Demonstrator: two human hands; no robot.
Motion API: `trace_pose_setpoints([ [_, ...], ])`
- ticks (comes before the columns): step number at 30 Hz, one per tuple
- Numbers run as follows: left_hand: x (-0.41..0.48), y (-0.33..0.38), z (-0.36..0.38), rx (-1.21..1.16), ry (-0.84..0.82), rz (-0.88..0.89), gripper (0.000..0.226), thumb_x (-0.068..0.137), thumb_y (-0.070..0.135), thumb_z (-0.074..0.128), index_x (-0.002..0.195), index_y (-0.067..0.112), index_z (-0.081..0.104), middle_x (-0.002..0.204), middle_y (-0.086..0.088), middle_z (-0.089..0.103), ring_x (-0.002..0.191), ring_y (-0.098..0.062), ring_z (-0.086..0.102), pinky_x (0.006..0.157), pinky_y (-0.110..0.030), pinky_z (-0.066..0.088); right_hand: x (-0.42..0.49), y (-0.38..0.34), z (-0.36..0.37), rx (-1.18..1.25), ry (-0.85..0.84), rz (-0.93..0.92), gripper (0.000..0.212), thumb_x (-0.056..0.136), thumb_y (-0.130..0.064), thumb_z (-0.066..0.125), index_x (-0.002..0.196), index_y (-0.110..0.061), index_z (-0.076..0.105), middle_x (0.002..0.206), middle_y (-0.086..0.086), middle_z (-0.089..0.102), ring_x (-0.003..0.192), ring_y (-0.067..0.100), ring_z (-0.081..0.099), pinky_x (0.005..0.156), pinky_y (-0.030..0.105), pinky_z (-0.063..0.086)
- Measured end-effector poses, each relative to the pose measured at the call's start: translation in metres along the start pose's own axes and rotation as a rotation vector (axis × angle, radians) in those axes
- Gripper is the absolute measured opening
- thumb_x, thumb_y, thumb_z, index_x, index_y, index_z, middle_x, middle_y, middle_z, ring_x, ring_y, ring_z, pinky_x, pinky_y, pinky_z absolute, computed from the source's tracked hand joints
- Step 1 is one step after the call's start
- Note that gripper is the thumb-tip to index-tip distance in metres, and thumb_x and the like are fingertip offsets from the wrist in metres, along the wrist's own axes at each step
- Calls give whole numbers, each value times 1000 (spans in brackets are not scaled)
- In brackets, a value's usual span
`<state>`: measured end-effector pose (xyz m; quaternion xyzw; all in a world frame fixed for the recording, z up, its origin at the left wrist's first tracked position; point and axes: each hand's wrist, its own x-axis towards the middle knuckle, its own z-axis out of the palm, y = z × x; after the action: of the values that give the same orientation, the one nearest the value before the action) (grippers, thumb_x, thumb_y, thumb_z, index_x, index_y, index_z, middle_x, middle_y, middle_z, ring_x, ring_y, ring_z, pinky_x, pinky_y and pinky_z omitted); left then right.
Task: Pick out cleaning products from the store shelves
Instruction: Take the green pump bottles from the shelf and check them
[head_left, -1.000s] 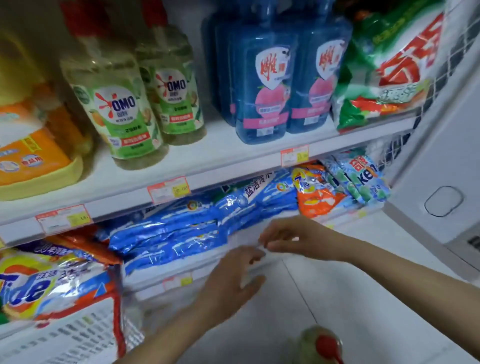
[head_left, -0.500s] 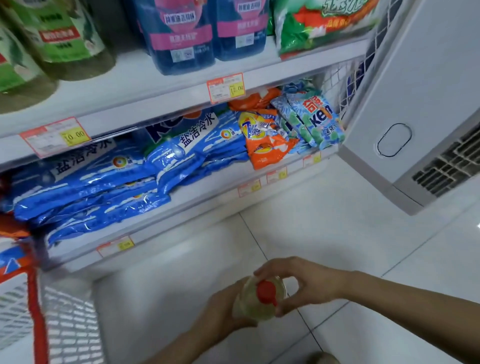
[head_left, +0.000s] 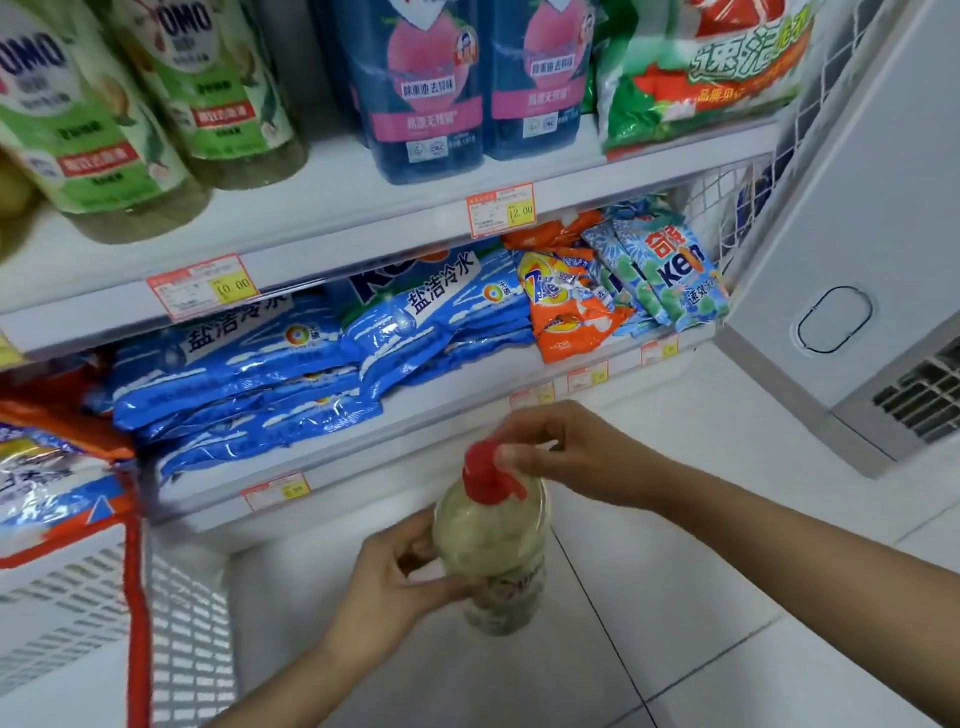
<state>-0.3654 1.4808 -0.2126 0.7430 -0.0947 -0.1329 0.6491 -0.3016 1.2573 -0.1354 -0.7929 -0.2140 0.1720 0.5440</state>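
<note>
- Basket (head_left: 104, 597): white mesh with a red rim, at 8 o'clock in your view.
- Tide bag (head_left: 47, 467): at 9 o'clock, right above the basket, partly cut off by the frame edge.
- Green bottles (head_left: 93, 130): two with OMO labels, upright on the upper shelf (head_left: 337, 208) at 10 to 11 o'clock.
- Blue bags (head_left: 234, 374): stacked flat on the lower shelf (head_left: 483, 371), from 9 o'clock to centre.
- Your left hand (head_left: 395, 577): at 6 o'clock, fingers and thumb wrapped round the bottle's body from its 9 o'clock side.
- Blue bottles (head_left: 426, 88): two with pink labels, at 12 o'clock on the upper shelf. The price tag (head_left: 501, 209) below them reads 12.00.
- Bottle (head_left: 493, 551): clear plastic with pale yellow-green liquid. It's off the shelf and in both your hands at low centre, over the floor (head_left: 727, 649) in front of the lower shelf.
- Pump top (head_left: 485, 475): red, at the bottle's 12 o'clock end, towards the shelf.
- Your right hand (head_left: 566, 457): comes in from 4 o'clock, fingertips clamped on the pump top.
- Orange bag (head_left: 566, 306): at 1 o'clock on the lower shelf, leaning. Blue-green Keon packs sit just beside it at its 3 o'clock.
- Green bag (head_left: 701, 67): red-and-white print, at 1 o'clock on the upper shelf's right end.
- White cabinet (head_left: 857, 234): at 3 o'clock, with a vent grille low on its side.
</note>
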Motion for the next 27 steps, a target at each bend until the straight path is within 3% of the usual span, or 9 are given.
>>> trace_pose_setpoints([
  [2, 8, 31, -17, -38, 108, 38, 47, 51, 24, 88, 96, 30, 77, 90, 2, 77, 83, -6, 72, 72, -15, 53, 19, -29, -4, 29, 34, -59, 31, 96, -34, 51, 99, -9, 70, 88, 5, 68, 84, 21, 65, 74, 27, 50],
  [3, 12, 46, -27, -58, 156, 60, 45, 50, 21, 90, 91, 32, 78, 86, 4, 77, 79, -5, 72, 68, -15, 53, 26, -41, -7, 86, 33, -84, 35, 95, -37, 49, 108, -11, 67, 97, 6, 68, 92, 22, 65, 79, 26, 51],
  [5, 16, 75, -47, -108, 258, 113, 40, 49, 20, 87, 86, 34, 79, 81, 7, 77, 73, -3, 71, 64, -14, 53, 37, -55, -7, 197, -3, -103, 48, 88, -42, 55, 132, -23, 54, 123, -3, 64, 116, 9, 61, 88, 21, 52],
  [7, 19, 102, -69, -156, 367, 155, 24, 59, 28, 74, 82, 31, 80, 77, 5, 76, 68, -5, 71, 61, -15, 54, 47, -62, 3, 205, -54, -66, 74, 76, -46, 65, 144, -33, 38, 137, -7, 56, 123, 1, 55, 89, 19, 51],
  [9, 19, 126, -88, -180, 441, 189, 22, 62, 32, 72, 80, 22, 79, 78, 0, 77, 69, -9, 72, 60, -17, 55, 61, -70, 19, 147, -77, -48, 75, 72, -38, 78, 137, -40, 39, 131, -13, 58, 118, -3, 57, 86, 18, 52],
  [13, 25, 171, -117, -152, 520, 286, 32, 70, 38, 71, 89, 13, 77, 85, -3, 77, 74, -10, 73, 62, -17, 55, 100, -102, 38, 130, 92, -133, 60, 71, -14, 86, 116, -37, 53, 110, -20, 70, 104, -1, 66, 83, 20, 55],
  [18, 50, 212, -164, -7, 515, 390, 25, 84, 49, 59, 85, 30, 75, 93, 9, 75, 88, -4, 70, 69, -13, 53, 146, -143, 41, 311, 234, -187, 54, 69, -19, 87, 117, -22, 61, 105, -9, 75, 95, 7, 72, 73, 18, 56],
  [23, 77, 199, -220, 273, 801, 357, 49, 86, 51, 62, 128, 27, 53, 130, 1, 52, 120, -11, 52, 99, -24, 43, 179, -169, 30, 442, 298, -148, 47, 69, -44, 76, 107, -16, 70, 95, -2, 78, 84, 11, 75, 65, 19, 56],
  [27, 98, 193, -248, 376, 850, 238, 81, 85, 43, 67, 147, 10, 27, 148, -9, 32, 138, -25, 34, 113, -41, 35, 200, -184, 15, 386, 392, -172, 45, 66, -47, 77, 101, -20, 70, 90, -6, 78, 81, 7, 74, 62, 15, 54],
])
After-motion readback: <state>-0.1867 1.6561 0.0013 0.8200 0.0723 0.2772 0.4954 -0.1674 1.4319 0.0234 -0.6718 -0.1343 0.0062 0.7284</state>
